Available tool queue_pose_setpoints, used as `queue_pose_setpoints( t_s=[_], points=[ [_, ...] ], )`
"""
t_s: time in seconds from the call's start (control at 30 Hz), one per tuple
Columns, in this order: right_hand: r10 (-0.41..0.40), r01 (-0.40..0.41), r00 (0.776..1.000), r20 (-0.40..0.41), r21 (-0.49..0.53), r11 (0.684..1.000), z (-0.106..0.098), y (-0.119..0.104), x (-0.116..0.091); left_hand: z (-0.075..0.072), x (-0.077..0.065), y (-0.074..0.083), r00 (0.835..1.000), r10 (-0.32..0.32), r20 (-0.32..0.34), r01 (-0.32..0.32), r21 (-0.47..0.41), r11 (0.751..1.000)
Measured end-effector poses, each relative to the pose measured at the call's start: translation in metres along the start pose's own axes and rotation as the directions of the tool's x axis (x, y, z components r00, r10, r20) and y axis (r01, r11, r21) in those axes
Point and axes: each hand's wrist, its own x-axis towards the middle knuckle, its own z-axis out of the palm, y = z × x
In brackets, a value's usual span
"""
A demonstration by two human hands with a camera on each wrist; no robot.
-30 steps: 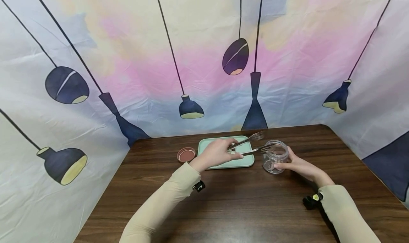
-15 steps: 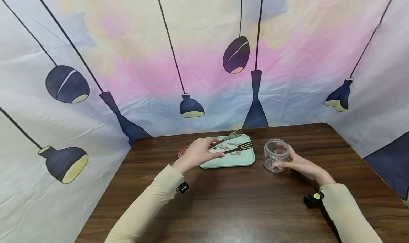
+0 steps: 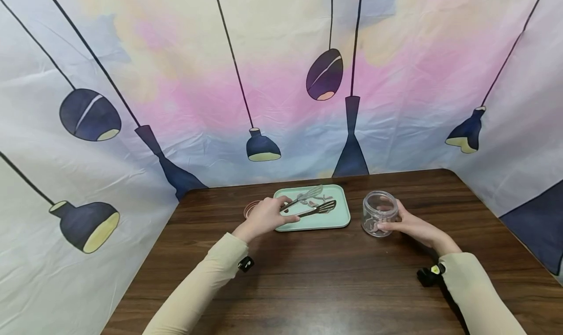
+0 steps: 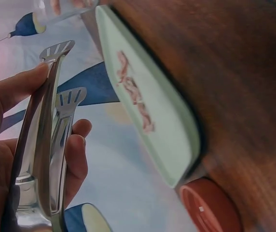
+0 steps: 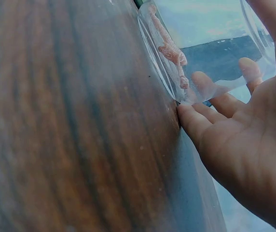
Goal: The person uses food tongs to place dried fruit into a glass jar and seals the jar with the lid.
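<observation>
My left hand grips a pair of slotted metal tongs between thumb and fingers, arms spread apart with nothing between the tips. The tips hover over the light green tray. Several small pinkish-brown dried pieces lie on the tray, partly covered by the tongs in the head view. To the right of the tray, my right hand holds a clear lidless jar upright on the table, thumb in front and fingers round its far side. A few similar pieces lie at the jar's bottom.
A reddish-brown round lid lies at the tray's left end, mostly behind my left hand in the head view. Everything stands toward the back of the dark wooden table. A cloth printed with lamps hangs right behind the table's far edge.
The left hand has moved left with the tongs, from beside the jar's mouth back over the tray, and the tips have come lower. The right hand and jar have stayed in place.
</observation>
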Motion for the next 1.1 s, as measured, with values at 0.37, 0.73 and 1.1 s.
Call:
queue_pose_setpoints(
  t_s=[0.37, 0.73, 1.1],
  points=[
    [0.010, -0.010, 1.000, -0.002, -0.014, 1.000, 0.000, -0.003, -0.001, 0.017, -0.004, -0.012, 0.999, -0.023, 0.026, 0.023, -0.006, 1.000],
    [0.013, -0.013, 1.000, -0.005, -0.011, 1.000, 0.001, -0.001, 0.000, 0.021, -0.006, -0.006, 0.998, -0.012, 0.056, 0.011, 0.029, 1.000],
    [0.031, -0.031, 1.000, -0.005, -0.002, 1.000, -0.001, -0.001, 0.000, 0.029, 0.001, -0.010, 0.997, 0.006, 0.075, -0.008, 0.029, 1.000]
  ],
)
